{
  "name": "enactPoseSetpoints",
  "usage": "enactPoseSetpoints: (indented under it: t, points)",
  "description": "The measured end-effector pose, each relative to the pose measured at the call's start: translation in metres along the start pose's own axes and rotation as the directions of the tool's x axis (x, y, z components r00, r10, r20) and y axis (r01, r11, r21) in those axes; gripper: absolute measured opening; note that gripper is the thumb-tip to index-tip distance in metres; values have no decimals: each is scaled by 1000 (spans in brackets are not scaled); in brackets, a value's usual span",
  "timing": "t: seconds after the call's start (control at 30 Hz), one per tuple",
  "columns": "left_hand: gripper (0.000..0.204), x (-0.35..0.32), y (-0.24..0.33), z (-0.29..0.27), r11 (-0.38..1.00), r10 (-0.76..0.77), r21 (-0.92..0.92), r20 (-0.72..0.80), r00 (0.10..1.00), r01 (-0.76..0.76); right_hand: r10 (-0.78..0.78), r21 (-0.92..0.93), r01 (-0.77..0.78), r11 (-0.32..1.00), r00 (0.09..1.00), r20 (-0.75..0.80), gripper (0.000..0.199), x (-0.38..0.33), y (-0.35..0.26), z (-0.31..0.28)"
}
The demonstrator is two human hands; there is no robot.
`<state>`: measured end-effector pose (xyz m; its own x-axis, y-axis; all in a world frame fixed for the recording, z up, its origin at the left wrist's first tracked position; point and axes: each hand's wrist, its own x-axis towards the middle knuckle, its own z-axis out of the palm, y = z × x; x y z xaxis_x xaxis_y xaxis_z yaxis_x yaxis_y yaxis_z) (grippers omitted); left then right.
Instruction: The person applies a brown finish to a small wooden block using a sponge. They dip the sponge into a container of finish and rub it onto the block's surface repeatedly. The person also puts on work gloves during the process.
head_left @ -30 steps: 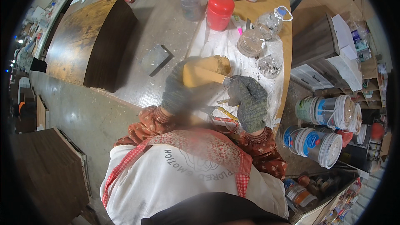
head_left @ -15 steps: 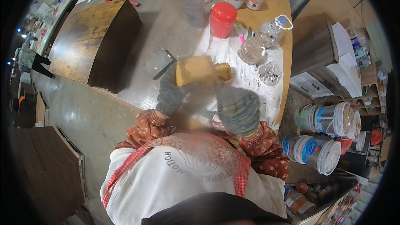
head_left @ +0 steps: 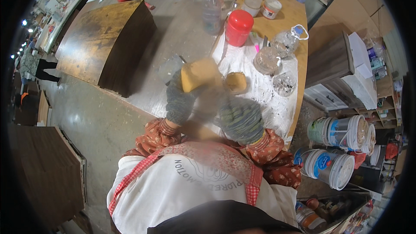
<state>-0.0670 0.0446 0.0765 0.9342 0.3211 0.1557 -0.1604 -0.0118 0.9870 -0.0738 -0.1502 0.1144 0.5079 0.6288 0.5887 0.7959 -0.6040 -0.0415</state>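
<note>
My left hand (head_left: 180, 103), in a grey knitted glove, is closed around the near-left edge of a tan-yellow, block-like piece (head_left: 200, 75). A dark blade-like tool (head_left: 183, 59) and a pale, blurred round item (head_left: 170, 70) lie just beyond that hand. My right hand (head_left: 242, 120), gloved alike, is curled with its back up, close to my apron. Its fingertips are blurred and point leftward; whatever they hold is hidden. Between the hands and beyond them sits a small open tub (head_left: 236, 82) with tan contents, on a stained white sheet (head_left: 260, 97).
A red lidded canister (head_left: 239, 28), a cut-down clear bottle (head_left: 267, 60) and other bottles stand farther back. To the left is a curved dark-wood piece (head_left: 106, 45). Paint buckets (head_left: 327, 167) stand on the right. A person (head_left: 34, 67) is far left.
The tan piece has moved off the small tub, which now shows fully, and is tilted more. My right hand has shifted slightly left. The whole view has shifted a little.
</note>
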Motion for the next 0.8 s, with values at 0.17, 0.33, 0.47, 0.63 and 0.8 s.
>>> enactPoseSetpoints:
  t: [0.17, 0.33, 0.47, 0.63, 0.8]
  points:
    - [58, 6, -14, -6, 997, -64, -37, -6, 998, 63, 8, 22, -6, 1000, 995, -97, 29, -2, -24, 4]
    - [63, 5, -5, -11, 999, -26, -16, 160, 987, 29, 375, 595, -322, 736, 926, 37, 20, 12, 8, -22]
    - [67, 11, 6, -19, 988, -82, -107, 266, 960, 114, 616, 870, -492, 44, 698, 364, 25, 22, 27, -15]
    - [56, 19, 2, -41, 997, -72, 39, 405, 912, 61, 649, 846, -525, -92, 613, 451, 22, 25, 45, -1]
    - [64, 21, -7, -50, 980, -115, -91, 455, 883, 175, 610, 876, -457, -156, 652, 449, 19, 20, 45, -5]
